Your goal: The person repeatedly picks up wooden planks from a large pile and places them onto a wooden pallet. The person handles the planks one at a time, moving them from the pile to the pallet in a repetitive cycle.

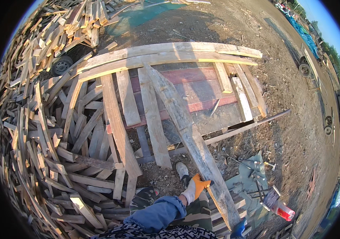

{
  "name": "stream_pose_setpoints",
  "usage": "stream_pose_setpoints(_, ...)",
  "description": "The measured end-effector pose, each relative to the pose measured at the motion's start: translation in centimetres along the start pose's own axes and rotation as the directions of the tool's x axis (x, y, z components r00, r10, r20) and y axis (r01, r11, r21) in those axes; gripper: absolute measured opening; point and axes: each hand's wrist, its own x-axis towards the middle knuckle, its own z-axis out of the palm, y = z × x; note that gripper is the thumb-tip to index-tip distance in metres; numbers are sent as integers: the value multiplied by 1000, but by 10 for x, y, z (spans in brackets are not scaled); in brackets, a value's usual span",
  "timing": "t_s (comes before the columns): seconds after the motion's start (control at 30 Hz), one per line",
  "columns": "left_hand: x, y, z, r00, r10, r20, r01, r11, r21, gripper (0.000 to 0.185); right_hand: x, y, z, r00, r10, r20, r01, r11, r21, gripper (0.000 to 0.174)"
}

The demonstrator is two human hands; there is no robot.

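Note:
A long weathered wooden plank [189, 128] slants from the bottom of the view up to the far beams. Its far end lies at the nearer of two long squared timbers [164, 59]. My left hand [198, 186], in an orange and white glove, grips the plank's left edge. At the near end, my right hand [238, 229] in a blue glove holds the plank; it is partly cut off by the frame's bottom. Left of the plank, two loose boards [155, 119] [117, 125] lean across the red and dark sheet platform [188, 89].
A large heap of scrap timber [89, 179] fills the left side. Stacked wood slats [238, 206] stand beside my legs. On a green sheet [253, 173] lie a hammer [270, 165] and other metal tools. A red-labelled clear container [284, 211] lies to the right. A metal pipe [274, 116] juts from the platform.

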Motion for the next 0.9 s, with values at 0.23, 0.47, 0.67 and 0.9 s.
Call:
stream_pose_setpoints(0.23, 102, -72, 41, 972, -208, 105, 187, 965, 184, 31, 49, 40, 41, 974, 141, -177, -144, 990, -4, 69)
stream_pose_setpoints(0.47, 210, -67, 45, 979, -171, -111, 192, 956, 223, 30, 84, 39, 87, 966, 178, -190, -176, 984, 27, 72)
stream_pose_setpoints(0.67, 231, -84, 54, 981, -188, -53, 195, 958, 208, 24, 107, 47, 89, 946, 193, -261, -188, 981, 42, 74)
stream_pose_setpoints(0.9, 266, -42, 60, 986, -149, -78, 163, 961, 224, 20, 128, 40, 125, 975, 173, -139, -132, 955, 264, 78)
